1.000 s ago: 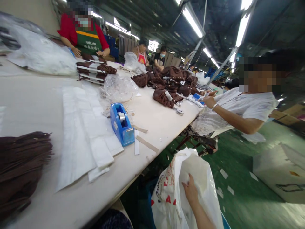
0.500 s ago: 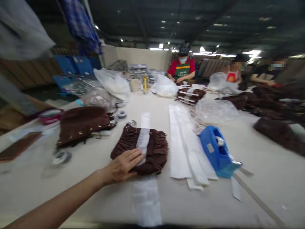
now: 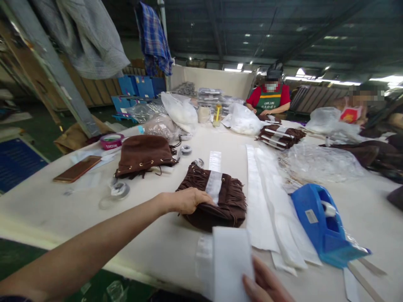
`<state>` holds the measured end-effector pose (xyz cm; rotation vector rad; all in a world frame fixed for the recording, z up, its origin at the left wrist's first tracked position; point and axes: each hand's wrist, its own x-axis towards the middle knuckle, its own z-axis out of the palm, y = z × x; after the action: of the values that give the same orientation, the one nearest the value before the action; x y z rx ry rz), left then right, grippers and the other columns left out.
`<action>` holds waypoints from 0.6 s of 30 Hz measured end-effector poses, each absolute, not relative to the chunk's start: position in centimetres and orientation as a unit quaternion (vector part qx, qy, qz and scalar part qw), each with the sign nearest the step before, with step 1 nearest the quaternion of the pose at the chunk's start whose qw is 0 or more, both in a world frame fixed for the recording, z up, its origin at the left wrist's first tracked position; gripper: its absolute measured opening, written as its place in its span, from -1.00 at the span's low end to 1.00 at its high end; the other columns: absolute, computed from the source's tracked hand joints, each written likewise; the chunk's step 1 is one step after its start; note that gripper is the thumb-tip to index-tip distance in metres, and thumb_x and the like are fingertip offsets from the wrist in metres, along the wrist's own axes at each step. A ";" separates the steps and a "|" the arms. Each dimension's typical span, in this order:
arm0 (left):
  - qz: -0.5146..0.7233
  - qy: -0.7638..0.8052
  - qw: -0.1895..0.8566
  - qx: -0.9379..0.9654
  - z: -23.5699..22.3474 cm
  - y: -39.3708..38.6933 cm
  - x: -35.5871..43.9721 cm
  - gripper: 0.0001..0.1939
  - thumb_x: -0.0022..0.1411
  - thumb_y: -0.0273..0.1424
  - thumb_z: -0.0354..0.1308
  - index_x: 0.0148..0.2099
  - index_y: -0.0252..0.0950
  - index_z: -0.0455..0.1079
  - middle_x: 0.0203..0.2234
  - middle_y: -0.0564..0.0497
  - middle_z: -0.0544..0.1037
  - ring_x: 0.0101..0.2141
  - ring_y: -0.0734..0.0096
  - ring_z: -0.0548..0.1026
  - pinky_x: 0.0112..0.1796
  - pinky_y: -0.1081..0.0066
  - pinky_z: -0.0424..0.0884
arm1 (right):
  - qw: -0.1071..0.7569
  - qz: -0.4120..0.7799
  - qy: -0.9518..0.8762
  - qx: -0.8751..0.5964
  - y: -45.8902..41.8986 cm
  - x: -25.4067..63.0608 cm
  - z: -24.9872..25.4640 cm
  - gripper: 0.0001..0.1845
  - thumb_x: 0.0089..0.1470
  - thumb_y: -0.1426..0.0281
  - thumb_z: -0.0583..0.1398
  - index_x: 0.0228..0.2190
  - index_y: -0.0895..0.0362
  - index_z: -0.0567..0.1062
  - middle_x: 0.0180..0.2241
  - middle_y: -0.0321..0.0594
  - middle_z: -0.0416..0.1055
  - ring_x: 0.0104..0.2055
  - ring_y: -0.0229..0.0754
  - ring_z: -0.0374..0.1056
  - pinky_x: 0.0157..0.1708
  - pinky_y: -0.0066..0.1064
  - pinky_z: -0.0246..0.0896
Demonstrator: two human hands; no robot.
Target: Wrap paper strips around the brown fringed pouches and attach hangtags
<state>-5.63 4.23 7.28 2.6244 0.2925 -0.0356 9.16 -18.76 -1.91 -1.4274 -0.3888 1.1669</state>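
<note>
A dark brown fringed bag [image 3: 233, 197] lies on the table in front of me, with a translucent white strip [image 3: 214, 184] running under and over it. My left hand [image 3: 192, 200] grips the bag's near edge, fingers closed at the lower end of that strip. At the bottom of the view, my right hand [image 3: 264, 281] holds a stiff-looking flat white strip [image 3: 232, 264] upright between thumb and fingers. Part of the right hand is cut off by the frame. Behind the held strip, another piece of the translucent strip hangs toward the table's front edge.
White strips [image 3: 267, 209] and a blue tape dispenser [image 3: 327, 226] lie to the right. On the left are another brown bag [image 3: 145, 155], a phone [image 3: 77, 169] and tape rolls [image 3: 119, 188]. A co-worker [image 3: 269, 94] sits across the table [image 3: 151, 247], beyond plastic bags [image 3: 244, 119].
My right hand has come into view at the bottom with a white strip. My left hand's fingers have curled in at the bag's near edge. The view has swung left.
</note>
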 end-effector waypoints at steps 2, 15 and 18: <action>-0.028 0.115 0.256 0.959 7.6 4.6 -5.4 -0.38 -0.14 -0.78 -0.02 -0.03 -0.22 0.36 -0.12 0.05 0.49 -0.11 0.38 0.44 -0.08 0.51 0.29 | 0.568 0.569 -0.161 -0.572 -17.7 6.9 -1.2 -0.50 -0.37 0.16 0.40 -0.35 0.16 0.49 -0.56 -0.27 0.47 -0.52 -0.15 0.40 -0.55 -0.41 0.28; -0.095 0.125 0.296 0.942 9.4 5.6 -4.8 -0.47 -0.15 -0.79 -0.05 -0.15 -0.28 0.41 -0.28 0.07 0.53 -0.25 0.39 0.45 -0.23 0.54 0.33 | 0.665 0.553 0.047 -0.500 -11.7 4.2 1.8 -0.61 -0.52 0.38 0.43 -0.57 0.23 0.42 -0.56 -0.23 0.49 -0.46 -0.18 0.46 -0.46 -0.50 0.42; -0.086 0.119 0.297 0.944 9.3 5.3 -4.9 -0.44 -0.14 -0.79 -0.04 -0.10 -0.27 0.39 -0.20 0.06 0.51 -0.19 0.38 0.44 -0.17 0.52 0.31 | 0.686 0.544 0.048 -0.481 -10.7 3.4 1.5 -0.69 -0.46 0.40 0.40 -0.58 0.19 0.42 -0.57 -0.28 0.49 -0.45 -0.19 0.47 -0.41 -0.49 0.43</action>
<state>-4.89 5.33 9.25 2.5089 0.3158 -0.2275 3.40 -10.66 1.46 -1.0771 0.1074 1.2178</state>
